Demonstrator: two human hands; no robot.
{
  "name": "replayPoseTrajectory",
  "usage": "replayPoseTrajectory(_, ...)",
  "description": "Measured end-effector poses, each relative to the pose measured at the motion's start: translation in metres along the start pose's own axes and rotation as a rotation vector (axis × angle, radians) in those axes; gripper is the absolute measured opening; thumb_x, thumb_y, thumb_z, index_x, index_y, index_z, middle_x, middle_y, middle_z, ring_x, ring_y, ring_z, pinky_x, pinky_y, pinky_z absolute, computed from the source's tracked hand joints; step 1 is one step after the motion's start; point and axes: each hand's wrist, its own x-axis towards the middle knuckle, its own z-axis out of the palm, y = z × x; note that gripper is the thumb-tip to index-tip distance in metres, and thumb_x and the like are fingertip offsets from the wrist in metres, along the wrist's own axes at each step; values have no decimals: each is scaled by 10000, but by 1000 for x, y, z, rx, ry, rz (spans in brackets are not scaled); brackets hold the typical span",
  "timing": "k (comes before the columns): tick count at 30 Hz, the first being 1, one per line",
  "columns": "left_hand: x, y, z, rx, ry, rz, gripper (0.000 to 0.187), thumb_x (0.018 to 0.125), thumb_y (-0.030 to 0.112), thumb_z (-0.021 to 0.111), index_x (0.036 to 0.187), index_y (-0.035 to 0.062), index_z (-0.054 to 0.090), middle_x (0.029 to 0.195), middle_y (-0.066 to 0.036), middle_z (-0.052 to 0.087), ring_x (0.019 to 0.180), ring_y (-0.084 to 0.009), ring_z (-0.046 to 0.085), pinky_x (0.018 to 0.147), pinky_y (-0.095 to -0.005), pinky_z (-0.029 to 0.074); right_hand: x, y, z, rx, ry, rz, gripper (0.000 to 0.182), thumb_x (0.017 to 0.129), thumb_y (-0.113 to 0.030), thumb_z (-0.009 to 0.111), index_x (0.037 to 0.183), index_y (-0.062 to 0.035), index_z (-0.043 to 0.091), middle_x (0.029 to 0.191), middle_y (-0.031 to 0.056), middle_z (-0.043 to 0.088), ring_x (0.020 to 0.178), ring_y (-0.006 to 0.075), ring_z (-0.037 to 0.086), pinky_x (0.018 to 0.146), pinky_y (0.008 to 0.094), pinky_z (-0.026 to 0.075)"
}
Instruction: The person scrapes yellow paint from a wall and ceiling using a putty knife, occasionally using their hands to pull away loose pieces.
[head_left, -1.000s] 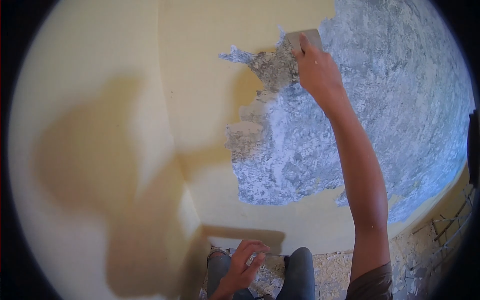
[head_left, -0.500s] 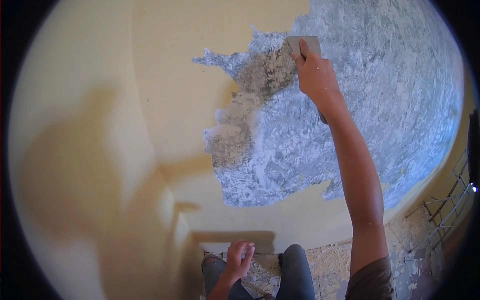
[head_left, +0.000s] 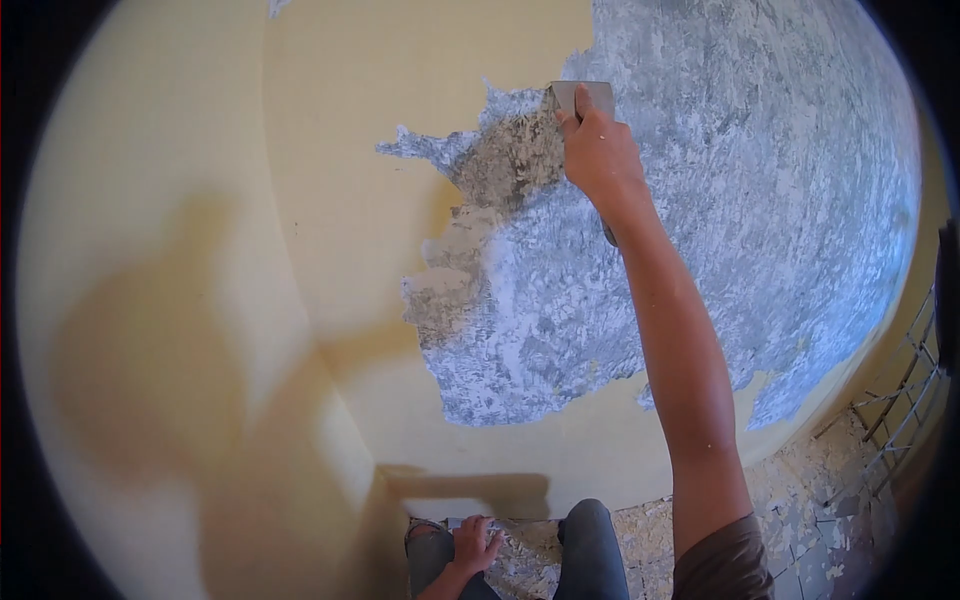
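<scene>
My right hand (head_left: pixel 605 155) grips a putty knife (head_left: pixel 600 95), index finger stretched along the blade. The flat metal blade lies against the wall at the upper part of a bared grey patch (head_left: pixel 570 310), near its ragged left border with the yellow paint (head_left: pixel 360 70). Below my wrist the end of the handle shows. Low in the view, my left hand (head_left: pixel 474 546) is near my left knee, its fingers loosely bent and apart, with nothing seen in it.
A wall corner runs down the left side, where a large shadow (head_left: pixel 150 350) falls. Paint flakes (head_left: pixel 640 545) litter the tiled floor under my knees (head_left: pixel 592 550). At the lower right stands a metal rack-like frame (head_left: pixel 895 400).
The view has shifted, so the wall patch appears farther left and lower. Against the wall, the putty knife has moved slightly upward. My left hand sits lower in view.
</scene>
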Motion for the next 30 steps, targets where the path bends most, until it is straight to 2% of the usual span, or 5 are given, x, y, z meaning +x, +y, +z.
replayPoseTrajectory(10, -5, -12, 13, 15, -62, -115, 503, 865, 421, 686, 1224, 95, 551, 1142, -142, 588, 1084, -345, 571, 835, -546, 449, 9, 0, -1, 34, 47, -27, 547, 1012, -286, 480, 1489, -33, 389, 1027, 314, 676, 973, 475, 662, 849, 522, 541)
replayPoseTrajectory(18, -5, -21, 15, 29, -50, -110, 529, 876, 458, 666, 1227, 80, 552, 1153, -152, 588, 1098, -350, 569, 855, -557, 445, 16, 6, -13, 68, -60, 7, 540, 1007, -289, 489, 1477, -37, 411, 1050, 306, 675, 988, 477, 659, 860, 519, 540)
replayPoseTrajectory(23, -10, -17, 17, 19, -100, -144, 534, 885, 469, 652, 1229, 73, 551, 1158, -157, 589, 1098, -352, 574, 861, -561, 444, -6, 9, -17, -38, -76, -6, 536, 1003, -272, 497, 1479, -42, 408, 1069, 290, 679, 1014, 469, 653, 868, 516, 535)
replayPoseTrajectory(27, -4, -21, 17, -12, -36, -117, 533, 894, 475, 641, 1229, 73, 545, 1158, -154, 589, 1097, -350, 572, 858, -558, 445, 17, 8, -14, 6, -12, -49, 530, 1005, -265, 494, 1476, -39, 411, 1063, 289, 682, 1004, 474, 654, 863, 522, 535)
replayPoseTrajectory(30, -10, -13, 16, 3, -78, -130, 534, 895, 478, 640, 1227, 71, 543, 1157, -149, 590, 1107, -348, 568, 859, -553, 447, 13, 11, -14, 103, -40, -21, 500, 1024, -297, 471, 1454, -42, 449, 978, 322, 675, 916, 513, 648, 783, 562, 523)
